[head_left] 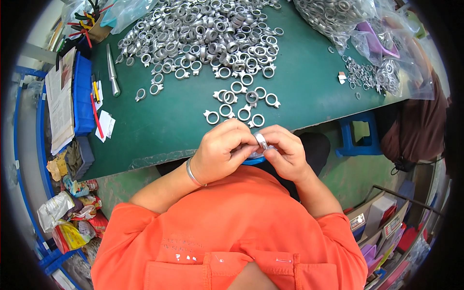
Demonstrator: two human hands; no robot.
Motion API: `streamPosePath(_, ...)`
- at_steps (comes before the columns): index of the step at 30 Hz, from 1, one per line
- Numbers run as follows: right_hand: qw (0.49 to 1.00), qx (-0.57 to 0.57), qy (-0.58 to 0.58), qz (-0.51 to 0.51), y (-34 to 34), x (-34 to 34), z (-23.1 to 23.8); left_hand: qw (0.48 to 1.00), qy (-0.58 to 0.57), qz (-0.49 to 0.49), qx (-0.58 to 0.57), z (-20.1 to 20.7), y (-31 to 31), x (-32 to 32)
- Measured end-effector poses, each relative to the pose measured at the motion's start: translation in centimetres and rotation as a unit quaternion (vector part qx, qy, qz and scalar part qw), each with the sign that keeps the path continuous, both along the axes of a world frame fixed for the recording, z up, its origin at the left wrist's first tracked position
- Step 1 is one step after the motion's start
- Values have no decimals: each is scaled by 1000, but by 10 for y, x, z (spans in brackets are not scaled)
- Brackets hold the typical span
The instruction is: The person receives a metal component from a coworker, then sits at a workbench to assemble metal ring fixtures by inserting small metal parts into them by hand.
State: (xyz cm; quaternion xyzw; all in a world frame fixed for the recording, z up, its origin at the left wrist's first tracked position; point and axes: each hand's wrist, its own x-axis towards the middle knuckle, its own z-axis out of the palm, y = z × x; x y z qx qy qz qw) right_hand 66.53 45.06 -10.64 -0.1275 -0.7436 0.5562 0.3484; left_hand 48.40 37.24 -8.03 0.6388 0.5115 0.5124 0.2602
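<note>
Silver ring (261, 140): smooth, shiny, rounded band; between the two hands, near the front edge of the green tabletop (159, 116). Right hand (287, 154): fingers bent, thumb and forefinger clamped on the band. Left hand (220, 147): fingers curled, tips against the ring's left side; cannot tell whether they clamp it. Elbows bent, forearms angled inward. Metal bracelet (191, 174) on left wrist. Beyond the hands: loose grey rings (226, 110), some with small tabs, then a dense heap (208, 36).
</note>
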Motion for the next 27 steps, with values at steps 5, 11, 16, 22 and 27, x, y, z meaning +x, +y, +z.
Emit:
streamPosePath(5, 989, 115, -96, -8, -7, 14, 6, 997, 77, -30, -5, -7, -7, -12)
streamPosePath(11, 930, 260, -176, -192, 18, 4, 8, 994, 51, 45, -85, -13, -17, -18)
streamPosePath(16, 860, 295, -327, -258, 42, -21, 3, 997, 50, 15, -52, -9, -13, -9)
streamPosePath(22, 991, 38, -78, -99, 24, -13, 6, 992, -23, 24, -119, -10, -16, -13)
streamPosePath(27, 987, 150, -7, -59, 1, -11, 5, 973, -179, -38, -143, -12, -10, -8)
